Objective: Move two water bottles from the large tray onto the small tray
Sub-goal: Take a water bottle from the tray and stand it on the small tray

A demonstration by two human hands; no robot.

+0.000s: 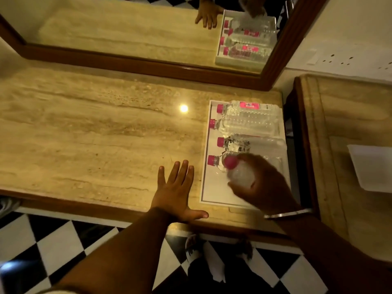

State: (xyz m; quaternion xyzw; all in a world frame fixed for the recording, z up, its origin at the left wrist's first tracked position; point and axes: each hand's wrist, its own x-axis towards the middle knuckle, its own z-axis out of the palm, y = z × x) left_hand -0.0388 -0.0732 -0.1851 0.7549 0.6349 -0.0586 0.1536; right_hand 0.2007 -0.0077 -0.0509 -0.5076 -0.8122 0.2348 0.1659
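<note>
Right hand [263, 183] wrapped around water bottle [240, 176] – pink cap beyond fingertips, over large tray [206, 187]. Four bottles lie beyond hand. Left hand [176, 192] flat, fingers spread, empty on counter [95, 134]. Small tray [371, 166] well right.

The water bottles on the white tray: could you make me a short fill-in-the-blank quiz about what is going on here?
1. The right hand grips a bottle with a ____ cap.
2. Besides that one, ____ bottles lie on the large tray.
3. The left hand rests flat on the ____, beside the tray.
4. The small tray on the side table holds ____ bottles.

Missing words: pink; four; countertop; no
</note>
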